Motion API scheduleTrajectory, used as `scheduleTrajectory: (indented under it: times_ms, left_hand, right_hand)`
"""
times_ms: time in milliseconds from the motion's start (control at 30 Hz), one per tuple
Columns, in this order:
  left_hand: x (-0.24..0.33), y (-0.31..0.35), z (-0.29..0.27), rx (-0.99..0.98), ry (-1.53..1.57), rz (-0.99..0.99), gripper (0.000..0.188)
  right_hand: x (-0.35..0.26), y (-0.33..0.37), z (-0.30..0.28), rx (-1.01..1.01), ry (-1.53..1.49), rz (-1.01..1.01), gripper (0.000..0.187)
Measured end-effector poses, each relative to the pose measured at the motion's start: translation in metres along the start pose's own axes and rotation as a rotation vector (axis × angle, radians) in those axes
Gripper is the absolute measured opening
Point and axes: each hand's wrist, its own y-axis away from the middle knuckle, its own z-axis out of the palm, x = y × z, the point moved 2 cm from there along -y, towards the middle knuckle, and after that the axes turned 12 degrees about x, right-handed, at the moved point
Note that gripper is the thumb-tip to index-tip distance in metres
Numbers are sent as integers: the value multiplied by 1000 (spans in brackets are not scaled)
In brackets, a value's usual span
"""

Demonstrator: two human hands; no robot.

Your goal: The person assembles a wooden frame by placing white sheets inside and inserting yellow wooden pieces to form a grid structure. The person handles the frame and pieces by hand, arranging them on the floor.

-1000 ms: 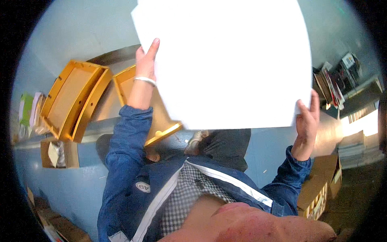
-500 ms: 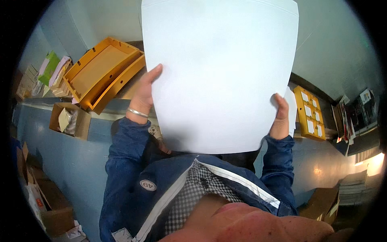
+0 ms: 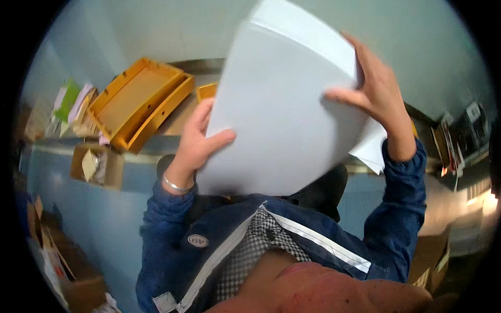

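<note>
A large white card sheet (image 3: 282, 109) fills the space in front of my chest, tilted, with a crease line across its top end. My left hand (image 3: 195, 141), wearing a silver bangle, grips the sheet's left edge with the thumb on the face towards me and the other fingers behind. At the upper right edge, my right hand (image 3: 376, 86) holds it with the thumb on the front, its fingers partly hidden behind. More white sheets (image 3: 371, 148) lie on the bench beyond, by my right wrist.
Yellow-orange trays (image 3: 140, 99) sit on the bench at the left, beside stacked papers and a green box (image 3: 66, 99). Below them stands a small open carton (image 3: 114, 166). A larger carton (image 3: 81, 279) is at lower left. Upright papers (image 3: 443, 148) stand at far right.
The sheet has turned clockwise, its top leaning right, and its crease now shows. My right hand has moved up along the right edge. My left hand has shifted lower.
</note>
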Motion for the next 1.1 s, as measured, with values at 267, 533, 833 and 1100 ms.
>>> scheduleTrajectory:
  times_ms: [267, 533, 833, 1100]
  left_hand:
    - [72, 4, 2, 227, -204, 652, 87]
    - [98, -13, -107, 914, -122, 727, 68]
    - [65, 9, -142, 885, 302, 559, 71]
    - [53, 1, -75, 975, 234, 252, 72]
  right_hand:
    - [-54, -27, -23, -914, -596, 32, 49]
    - [112, 15, -60, 892, 362, -145, 38]
    - [-8, 91, 220, 334, -1434, 971, 91]
    - [-74, 108, 236, 144, -2325, 1034, 76]
